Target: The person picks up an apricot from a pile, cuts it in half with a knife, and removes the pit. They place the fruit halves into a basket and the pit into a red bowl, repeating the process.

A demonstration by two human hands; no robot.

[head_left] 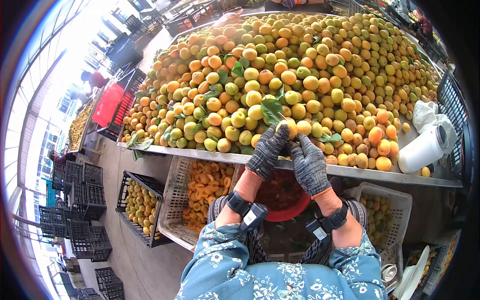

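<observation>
Along the near edge of the table (375,174), one apricot (289,128) is gripped by left hand (269,150) and right hand (307,164), fingertips close together, presumably to steady it.

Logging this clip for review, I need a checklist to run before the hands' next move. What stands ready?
1. Held fruit secured: ok, it sits between the fingertips of the left hand and right hand.
2. Gloves on: ok, both hands wear grey knitted ones.
3. Fruit's underside sound: cannot tell, fingers hide it.
4. Spot free of leaves: not ok, a large green leaf lies just beyond the fruit.
5. White jar out of the way: ok, it is off to the right.
</observation>
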